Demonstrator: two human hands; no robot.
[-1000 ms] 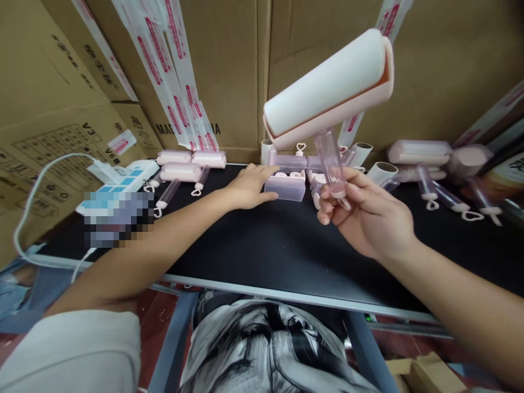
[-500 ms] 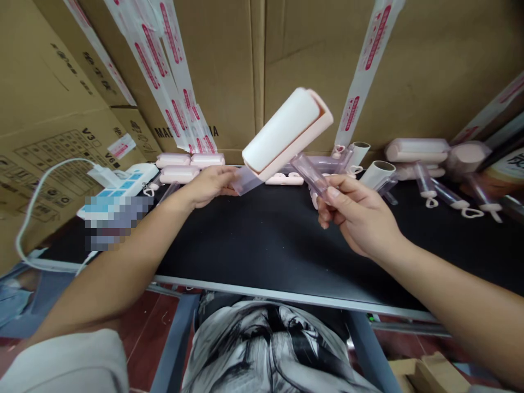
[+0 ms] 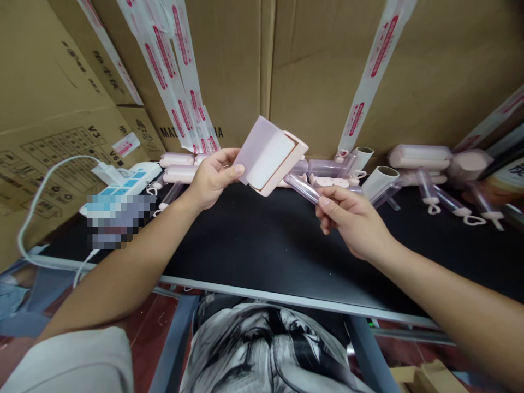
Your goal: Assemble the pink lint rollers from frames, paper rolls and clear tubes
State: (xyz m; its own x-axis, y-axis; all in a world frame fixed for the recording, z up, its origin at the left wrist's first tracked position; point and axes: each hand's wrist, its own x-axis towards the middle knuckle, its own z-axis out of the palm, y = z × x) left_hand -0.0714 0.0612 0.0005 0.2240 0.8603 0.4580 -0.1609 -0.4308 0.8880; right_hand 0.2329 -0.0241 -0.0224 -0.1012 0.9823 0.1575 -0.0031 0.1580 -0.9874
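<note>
My right hand is closed around the clear handle of a pink lint roller, whose white roll points away from me above the black table. My left hand pinches a translucent lilac cover and holds it against the left side of the roll. Both hands hover over the middle of the table, a little in front of the parts at the back.
More lint rollers, clear covers and white rolls lie along the table's back edge. A white power strip with a cable sits at the left. Cardboard boxes hung with printed tape strips wall in the back.
My left hand picked a clear cover off the table and brought it up to the roller. My right hand lowered the roller and swung it to point away from me.
</note>
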